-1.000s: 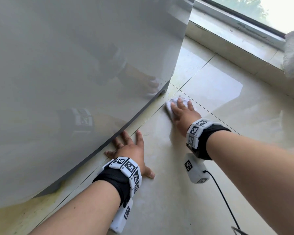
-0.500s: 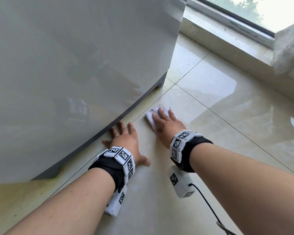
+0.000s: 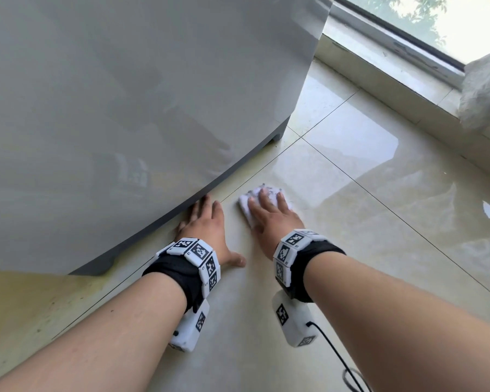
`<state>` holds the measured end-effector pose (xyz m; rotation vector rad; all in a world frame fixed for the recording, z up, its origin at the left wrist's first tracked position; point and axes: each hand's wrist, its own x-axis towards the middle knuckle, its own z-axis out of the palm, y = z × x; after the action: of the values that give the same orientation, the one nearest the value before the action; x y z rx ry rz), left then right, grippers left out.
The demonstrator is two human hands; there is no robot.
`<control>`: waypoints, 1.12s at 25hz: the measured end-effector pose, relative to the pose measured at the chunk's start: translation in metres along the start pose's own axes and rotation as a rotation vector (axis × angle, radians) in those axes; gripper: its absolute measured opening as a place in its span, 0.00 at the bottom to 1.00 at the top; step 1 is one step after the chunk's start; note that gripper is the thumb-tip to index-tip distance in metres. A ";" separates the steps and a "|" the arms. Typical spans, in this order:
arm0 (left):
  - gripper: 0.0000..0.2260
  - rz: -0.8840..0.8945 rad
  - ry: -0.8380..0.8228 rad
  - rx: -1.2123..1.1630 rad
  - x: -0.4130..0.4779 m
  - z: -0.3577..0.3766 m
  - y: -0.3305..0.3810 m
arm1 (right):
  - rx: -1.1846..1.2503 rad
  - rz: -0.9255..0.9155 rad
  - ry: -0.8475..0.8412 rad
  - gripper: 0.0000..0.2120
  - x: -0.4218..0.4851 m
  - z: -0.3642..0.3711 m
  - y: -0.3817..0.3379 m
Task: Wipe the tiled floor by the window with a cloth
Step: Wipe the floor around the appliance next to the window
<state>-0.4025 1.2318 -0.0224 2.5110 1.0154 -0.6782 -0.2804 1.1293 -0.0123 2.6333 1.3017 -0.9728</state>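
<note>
A small white cloth (image 3: 249, 208) lies flat on the glossy beige tiled floor (image 3: 379, 210). My right hand (image 3: 270, 219) presses down on it with the fingers spread, so most of the cloth is covered. My left hand (image 3: 208, 229) rests palm down on the floor just left of it, fingers apart, fingertips at the base of a grey appliance. Both wrists wear black bands with white marker blocks.
A large grey appliance (image 3: 125, 108) fills the left side, its feet on the floor. A tiled sill (image 3: 385, 80) and window (image 3: 436, 21) run along the far right. A white bag (image 3: 484, 89) sits on the sill. A black cable (image 3: 337, 352) trails from my right wrist.
My right hand has slid the cloth back toward me along the floor, from near the tile joint by the appliance corner. The left hand has stayed planted.
</note>
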 end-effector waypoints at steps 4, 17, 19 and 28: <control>0.55 -0.026 0.110 -0.042 -0.001 -0.005 -0.004 | -0.056 -0.151 -0.039 0.35 -0.006 0.008 -0.036; 0.67 -0.129 -0.010 0.093 -0.008 -0.024 -0.017 | 0.116 0.233 0.148 0.26 -0.001 -0.021 0.048; 0.67 -0.123 -0.021 0.099 -0.008 -0.023 -0.008 | 0.114 0.244 0.153 0.25 -0.001 -0.021 0.047; 0.68 -0.105 -0.004 0.057 -0.009 -0.022 0.011 | -0.035 -0.070 0.049 0.33 -0.022 -0.016 -0.001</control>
<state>-0.3938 1.2302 0.0022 2.5179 1.1492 -0.7517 -0.2825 1.1193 0.0128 2.6183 1.4164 -0.8901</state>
